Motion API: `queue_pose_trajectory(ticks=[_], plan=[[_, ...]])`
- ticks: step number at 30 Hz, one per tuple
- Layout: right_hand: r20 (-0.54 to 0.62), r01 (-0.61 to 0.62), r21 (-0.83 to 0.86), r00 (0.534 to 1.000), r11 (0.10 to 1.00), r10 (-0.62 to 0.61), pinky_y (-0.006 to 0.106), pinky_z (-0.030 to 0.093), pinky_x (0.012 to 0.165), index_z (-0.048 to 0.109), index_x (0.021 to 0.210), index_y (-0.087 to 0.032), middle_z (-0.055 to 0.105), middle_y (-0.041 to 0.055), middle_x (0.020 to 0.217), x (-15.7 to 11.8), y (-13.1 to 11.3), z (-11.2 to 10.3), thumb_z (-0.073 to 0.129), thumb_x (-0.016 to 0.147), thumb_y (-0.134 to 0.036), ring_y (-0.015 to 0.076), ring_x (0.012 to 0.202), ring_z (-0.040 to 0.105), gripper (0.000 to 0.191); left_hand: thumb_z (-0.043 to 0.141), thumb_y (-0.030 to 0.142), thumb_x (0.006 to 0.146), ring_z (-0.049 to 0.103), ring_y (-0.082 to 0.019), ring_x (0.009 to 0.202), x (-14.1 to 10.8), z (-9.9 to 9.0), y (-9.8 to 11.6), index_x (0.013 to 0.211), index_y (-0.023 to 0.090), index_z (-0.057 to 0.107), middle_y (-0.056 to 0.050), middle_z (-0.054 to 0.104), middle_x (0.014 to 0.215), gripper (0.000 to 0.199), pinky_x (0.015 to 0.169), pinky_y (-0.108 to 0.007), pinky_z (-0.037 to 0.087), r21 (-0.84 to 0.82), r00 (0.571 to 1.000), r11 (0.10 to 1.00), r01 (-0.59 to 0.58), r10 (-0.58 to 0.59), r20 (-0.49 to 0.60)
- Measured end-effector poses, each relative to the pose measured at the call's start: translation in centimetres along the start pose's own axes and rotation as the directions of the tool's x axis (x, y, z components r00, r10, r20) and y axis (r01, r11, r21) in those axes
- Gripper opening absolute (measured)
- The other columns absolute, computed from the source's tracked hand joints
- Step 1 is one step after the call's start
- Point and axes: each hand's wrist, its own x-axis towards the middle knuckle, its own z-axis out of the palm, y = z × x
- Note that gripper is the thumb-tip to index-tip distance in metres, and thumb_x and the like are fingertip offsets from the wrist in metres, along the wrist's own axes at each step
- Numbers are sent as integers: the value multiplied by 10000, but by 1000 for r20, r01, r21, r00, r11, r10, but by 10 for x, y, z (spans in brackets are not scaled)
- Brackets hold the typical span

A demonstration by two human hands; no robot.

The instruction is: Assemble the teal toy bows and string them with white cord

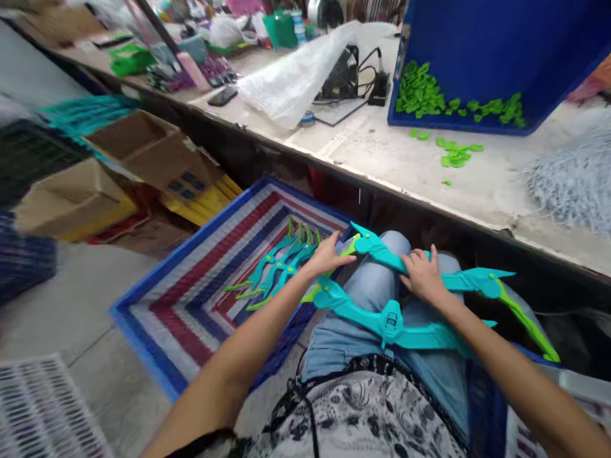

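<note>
Across my thighs lie two teal toy bows with lime-green limb ends. On the farther toy bow (pixel 382 253), my right hand (pixel 424 275) is wrapped over the middle grip, thumb raised. My left hand (pixel 329 256) closes around the green limb at that bow's left end; part of its grasp is hidden. The nearer toy bow (pixel 356 310) rests closer to my waist, with a sight-like block at its centre, and neither hand is plainly on it. To my left, several similar bows (pixel 279 262) lie stacked in a striped, blue-rimmed basket (pixel 167 280).
A workbench (pixel 344 149) runs along the front. On it are a tipped blue bin (pixel 477 57) with small green parts (pixel 420 90), a black fan (pixel 341 76), a phone (pixel 223 95) and pale strings (pixel 577 172). Cardboard boxes (pixel 143 146) and a white crate (pixel 48 407) stand left.
</note>
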Motion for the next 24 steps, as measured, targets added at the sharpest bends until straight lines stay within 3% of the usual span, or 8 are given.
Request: queue_pose_trajectory(ticks=[2,5,7,10,13,19,22,24], plan=[[-85,-29,49,996,998,33,667,121,1093,608,1168,-104,660,192,1089,9,6,-3,556,863,-457,354,1163,520,470,715,508,610,635,-236,830,10,-2,7,1000,144,552,-72,655,910,558,743,-339,485,-66,993,998,-10,18,119],[-176,-113,289,970,950,169,618,231,1084,606,1184,-108,648,190,1153,38,3,-12,489,870,-543,338,1150,548,549,688,510,645,586,-165,599,22,-13,20,958,158,548,5,605,728,491,592,-287,463,-100,963,989,-109,130,236],[-140,-162,547,950,822,280,524,388,1014,628,1159,-129,664,160,1148,68,-6,-20,427,891,-542,310,1094,596,532,678,491,668,548,-138,558,28,-27,29,959,165,535,30,570,692,460,554,-254,430,-65,937,973,-222,231,262],[-3,-133,831,970,541,243,397,510,870,662,1101,-146,705,100,1083,103,-23,-28,424,882,-531,270,1003,649,503,673,451,688,524,-124,526,32,-51,41,938,164,525,39,550,659,407,517,-227,388,84,918,952,-295,258,303],[-39,-69,890,974,451,225,371,509,878,657,1119,-152,711,66,1080,113,-35,-25,543,804,-535,260,1006,648,509,663,389,700,522,-124,498,30,-70,47,955,162,531,46,542,623,366,493,-218,365,216,912,935,-282,191,363],[-78,-56,890,959,453,271,365,507,880,672,1092,-155,715,48,1039,114,-39,-11,567,771,-575,263,989,651,539,636,267,713,574,-151,559,34,-80,55,1044,148,583,31,601,635,355,586,-239,411,469,904,807,-358,174,390],[-117,-53,756,970,653,215,400,480,905,571,1269,-176,654,87,1182,107,-39,-10,519,820,-576,289,1069,610,603,658,303,726,625,-178,682,39,-79,51,1124,144,570,-10,660,766,438,661,-250,446,513,919,781,-355,189,347],[-128,-29,568,984,823,123,426,465,884,439,1391,-170,601,136,1241,93,-38,-9,526,831,-558,316,1092,576,687,698,315,702,641,-213,841,30,-74,43,1180,142,544,-61,678,934,531,756,-281,468,522,946,789,-324,255,201]])
